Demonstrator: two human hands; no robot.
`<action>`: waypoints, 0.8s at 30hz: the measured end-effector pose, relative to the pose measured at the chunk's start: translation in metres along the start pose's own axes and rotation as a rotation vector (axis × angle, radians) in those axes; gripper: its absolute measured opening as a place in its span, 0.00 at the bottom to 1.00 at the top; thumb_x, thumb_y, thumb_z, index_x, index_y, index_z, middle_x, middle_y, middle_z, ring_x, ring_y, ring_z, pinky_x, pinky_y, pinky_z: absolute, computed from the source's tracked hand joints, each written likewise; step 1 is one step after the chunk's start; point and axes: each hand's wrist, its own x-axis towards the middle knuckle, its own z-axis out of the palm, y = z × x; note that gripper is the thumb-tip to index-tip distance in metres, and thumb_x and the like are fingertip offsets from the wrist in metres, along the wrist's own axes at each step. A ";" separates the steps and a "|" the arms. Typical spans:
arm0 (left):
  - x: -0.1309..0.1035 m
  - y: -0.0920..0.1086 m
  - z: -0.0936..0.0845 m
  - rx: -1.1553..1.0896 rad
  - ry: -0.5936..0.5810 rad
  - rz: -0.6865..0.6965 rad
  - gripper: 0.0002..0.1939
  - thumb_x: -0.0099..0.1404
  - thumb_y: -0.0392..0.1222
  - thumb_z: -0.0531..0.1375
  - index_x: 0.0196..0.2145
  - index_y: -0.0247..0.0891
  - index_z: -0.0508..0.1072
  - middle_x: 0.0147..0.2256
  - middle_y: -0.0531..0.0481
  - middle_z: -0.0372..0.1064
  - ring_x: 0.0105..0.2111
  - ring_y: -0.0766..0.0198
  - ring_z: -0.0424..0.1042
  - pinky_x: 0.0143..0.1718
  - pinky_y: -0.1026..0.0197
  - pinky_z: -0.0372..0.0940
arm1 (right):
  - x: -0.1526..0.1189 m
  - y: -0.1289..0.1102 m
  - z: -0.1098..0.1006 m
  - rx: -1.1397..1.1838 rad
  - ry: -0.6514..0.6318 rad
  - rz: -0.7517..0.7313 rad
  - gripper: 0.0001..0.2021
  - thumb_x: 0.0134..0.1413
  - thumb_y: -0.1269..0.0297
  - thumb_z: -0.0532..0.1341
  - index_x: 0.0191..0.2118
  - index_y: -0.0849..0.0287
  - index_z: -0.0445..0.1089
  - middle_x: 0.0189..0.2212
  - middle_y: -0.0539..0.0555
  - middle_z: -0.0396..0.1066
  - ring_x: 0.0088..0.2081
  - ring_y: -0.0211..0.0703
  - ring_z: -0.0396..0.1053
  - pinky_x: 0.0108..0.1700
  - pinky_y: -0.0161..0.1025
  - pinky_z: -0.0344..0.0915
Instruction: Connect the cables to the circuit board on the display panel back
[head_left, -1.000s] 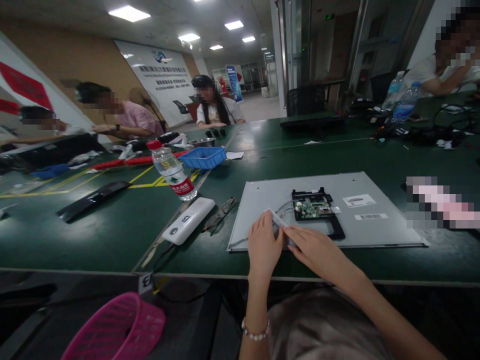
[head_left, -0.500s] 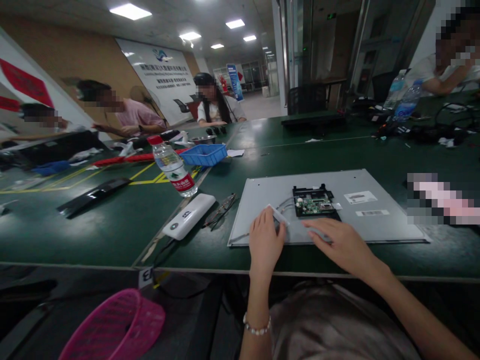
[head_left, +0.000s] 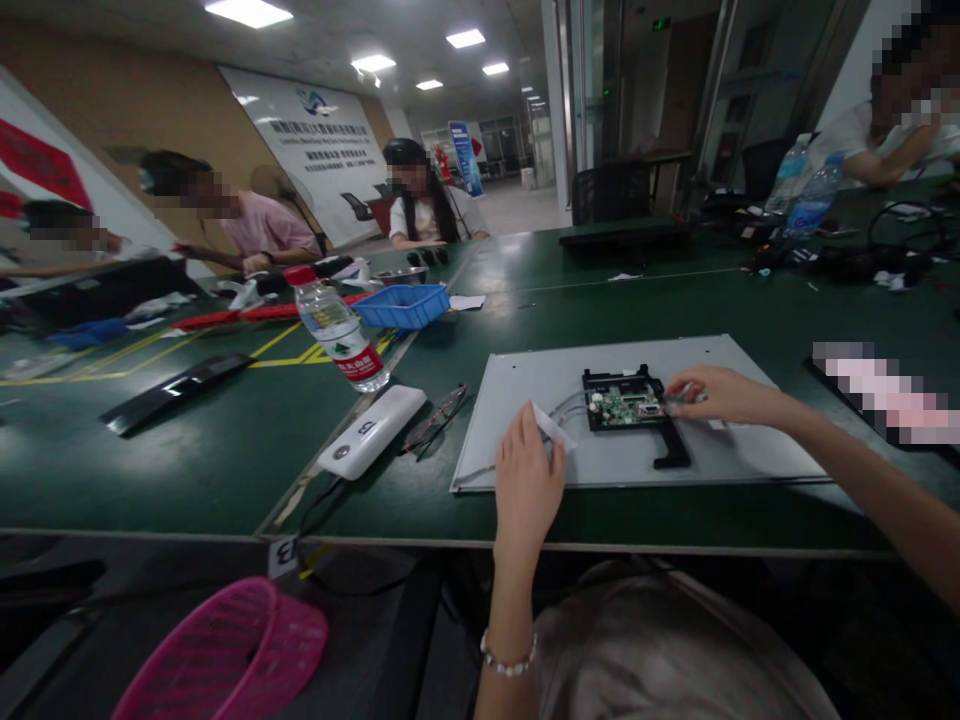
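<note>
A flat grey metal-backed panel [head_left: 517, 385] lies on the table before me. On it sits a green circuit board [head_left: 622, 408] in a black plastic frame [head_left: 673, 448], with grey cables [head_left: 568, 405] leaving its left side. My left hand [head_left: 529, 485] rests at the panel's near left part, thumb and fingers closed about a white strip [head_left: 551, 428] beside the cables. Over the board's right edge, my right hand [head_left: 724, 396] has its fingertips pinched at a small pale tab, mostly covered by the fingers.
Eyeglasses [head_left: 435, 420], a white power bank [head_left: 373, 432] and a water bottle [head_left: 337, 335] stand or lie left of the panel. Beyond them is a blue basket [head_left: 403, 307]. A phone-like item [head_left: 885, 395] lies to the right. Below the table edge is a pink basket [head_left: 225, 650]. Several people sit around.
My right hand has moved right and away from me, from the panel's near edge to the board's right side, uncovering the frame's black arm. My left hand stays at the white strip.
</note>
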 end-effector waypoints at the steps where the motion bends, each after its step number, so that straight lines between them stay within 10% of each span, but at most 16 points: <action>1: 0.000 0.000 -0.001 -0.023 0.013 -0.009 0.29 0.68 0.41 0.51 0.63 0.32 0.47 0.59 0.33 0.56 0.59 0.48 0.58 0.57 0.44 0.57 | 0.000 -0.001 0.002 0.003 0.000 -0.003 0.14 0.48 0.58 0.61 0.39 0.59 0.74 0.40 0.58 0.75 0.37 0.47 0.73 0.41 0.42 0.69; 9: -0.001 0.004 -0.006 -0.091 0.101 0.001 0.29 0.68 0.40 0.53 0.63 0.36 0.48 0.62 0.35 0.51 0.64 0.49 0.49 0.61 0.42 0.52 | -0.002 0.020 -0.005 0.061 -0.039 0.061 0.13 0.52 0.55 0.58 0.36 0.59 0.72 0.31 0.55 0.76 0.33 0.45 0.73 0.37 0.40 0.68; 16: 0.004 0.011 -0.011 -0.011 -0.078 0.170 0.14 0.64 0.40 0.58 0.49 0.41 0.68 0.49 0.46 0.69 0.52 0.55 0.65 0.57 0.48 0.57 | -0.006 0.047 -0.018 -0.176 0.104 0.176 0.17 0.53 0.52 0.57 0.39 0.59 0.74 0.38 0.59 0.75 0.37 0.50 0.72 0.37 0.44 0.67; 24: 0.008 0.014 -0.009 0.028 -0.116 0.133 0.06 0.65 0.35 0.55 0.39 0.41 0.71 0.41 0.51 0.73 0.44 0.60 0.70 0.57 0.50 0.56 | 0.023 0.007 -0.025 -0.227 0.099 -0.077 0.20 0.55 0.54 0.57 0.48 0.61 0.71 0.46 0.61 0.71 0.41 0.49 0.72 0.43 0.43 0.67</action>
